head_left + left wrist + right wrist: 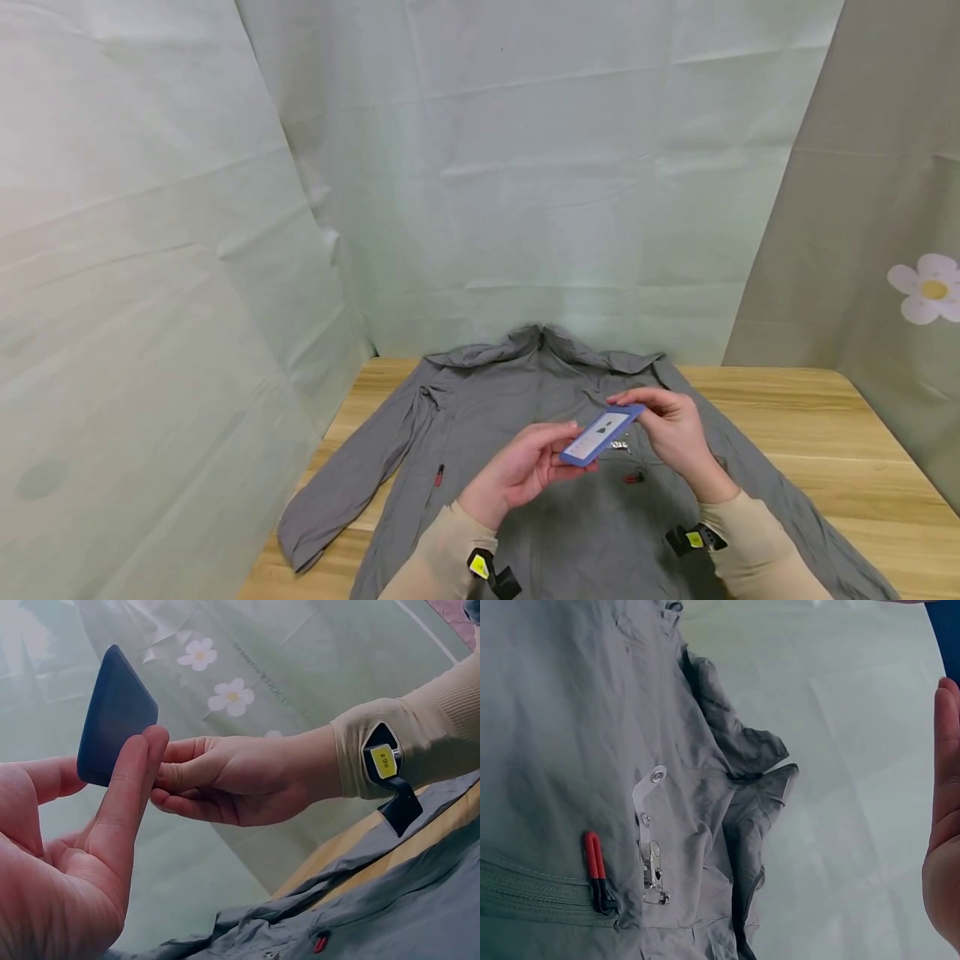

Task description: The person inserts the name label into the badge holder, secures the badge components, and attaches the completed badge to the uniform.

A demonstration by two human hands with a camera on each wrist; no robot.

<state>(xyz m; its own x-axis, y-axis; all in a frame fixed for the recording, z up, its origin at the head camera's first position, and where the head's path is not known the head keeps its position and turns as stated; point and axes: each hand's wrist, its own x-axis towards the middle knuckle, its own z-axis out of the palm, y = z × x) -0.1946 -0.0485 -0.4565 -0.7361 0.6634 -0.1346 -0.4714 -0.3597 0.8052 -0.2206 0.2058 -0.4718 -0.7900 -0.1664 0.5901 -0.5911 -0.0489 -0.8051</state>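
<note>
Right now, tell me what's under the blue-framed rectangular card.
Part of the left hand, and below it a grey fabric jacket with a silver metal clip peeking out. In the head view, the card hides the jacket area behind it.

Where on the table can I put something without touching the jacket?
The biggest bare patch of table is between the jacket and the table's right edge. A thin strip shows between the jacket and left curtain. The middle is crowded: jacket below, left hand and right hand holding the card above.
</note>
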